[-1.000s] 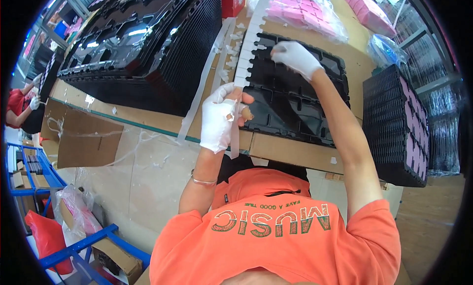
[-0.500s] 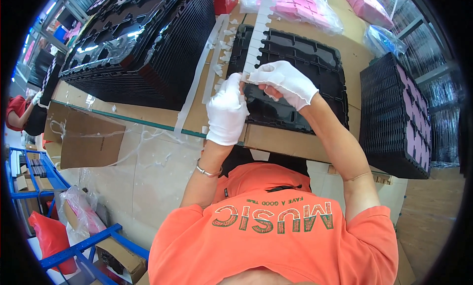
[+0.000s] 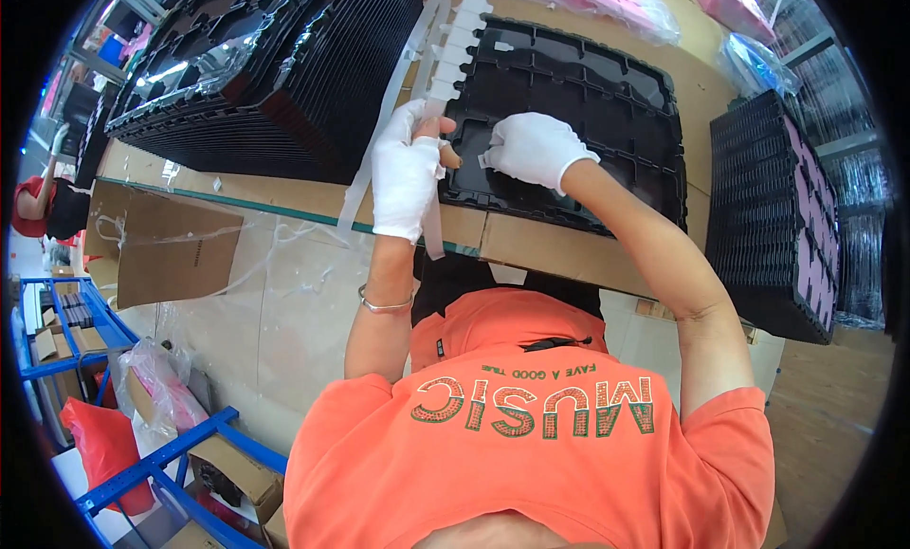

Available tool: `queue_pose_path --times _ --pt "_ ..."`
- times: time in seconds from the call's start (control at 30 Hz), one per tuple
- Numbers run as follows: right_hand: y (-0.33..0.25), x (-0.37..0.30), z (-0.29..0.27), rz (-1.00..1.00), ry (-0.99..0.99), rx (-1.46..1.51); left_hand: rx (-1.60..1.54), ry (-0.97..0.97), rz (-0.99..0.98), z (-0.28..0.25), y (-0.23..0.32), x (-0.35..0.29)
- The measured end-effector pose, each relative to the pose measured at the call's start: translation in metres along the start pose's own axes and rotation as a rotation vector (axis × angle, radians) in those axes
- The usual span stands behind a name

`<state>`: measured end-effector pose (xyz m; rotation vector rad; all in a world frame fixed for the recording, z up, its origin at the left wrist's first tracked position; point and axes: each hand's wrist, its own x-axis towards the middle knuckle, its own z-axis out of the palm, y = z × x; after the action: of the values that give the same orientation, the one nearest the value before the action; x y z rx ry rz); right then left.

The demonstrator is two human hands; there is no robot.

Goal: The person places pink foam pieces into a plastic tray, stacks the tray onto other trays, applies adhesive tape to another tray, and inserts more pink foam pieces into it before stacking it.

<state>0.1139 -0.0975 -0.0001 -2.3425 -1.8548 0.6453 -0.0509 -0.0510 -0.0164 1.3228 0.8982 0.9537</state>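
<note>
A black plastic tray (image 3: pixel 597 99) with several compartments lies before me on the table. My left hand (image 3: pixel 400 179), in a white glove with bare fingertips, is closed on a long white strip (image 3: pixel 459 48) with notched edges, beside the tray's left edge. The strip runs away from me past the far left corner. Over the tray's near left compartment, my gloved right hand (image 3: pixel 540 151) is closed in a pinch on a small whitish tab (image 3: pixel 486 159). Its fingertips are mostly hidden. Another small white tab (image 3: pixel 503 46) sits in the tray's far left part.
A tall stack of black trays (image 3: pixel 322 84) stands to the left. At the right, a second stack (image 3: pixel 763 208) shows pink pieces. Pink packs in clear plastic (image 3: pixel 607 4) lie at the back. A cardboard box (image 3: pixel 180 250) and blue racking (image 3: pixel 161 468) are at lower left.
My hands have moved apart: the left one went left with the strip, off the tray's surface. The right one is lower over the tray with a small tab at its fingertips.
</note>
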Motion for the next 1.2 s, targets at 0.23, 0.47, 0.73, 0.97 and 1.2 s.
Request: queue_pose_path --times 0.23,0.47,0.73,0.97,1.2 --pt "0.038 -0.010 0.009 -0.146 0.458 0.104 -0.187 -0.091 -0.170 0.011 0.003 -0.006" --pt "0.009 -0.034 -0.026 0.081 0.041 1.056 -0.218 -0.148 -0.242 0.020 0.006 -0.019" --pt "0.015 -0.043 -0.031 0.106 0.091 1.272 0.662 0.136 0.722 0.031 -0.027 -0.010" --pt "0.123 -0.046 -0.097 0.070 0.474 0.929 0.094 -0.017 0.058 0.026 -0.004 -0.014" --pt "0.247 0.005 -0.099 0.243 0.235 0.463 -0.013 -0.129 -0.106 0.011 0.001 -0.002"
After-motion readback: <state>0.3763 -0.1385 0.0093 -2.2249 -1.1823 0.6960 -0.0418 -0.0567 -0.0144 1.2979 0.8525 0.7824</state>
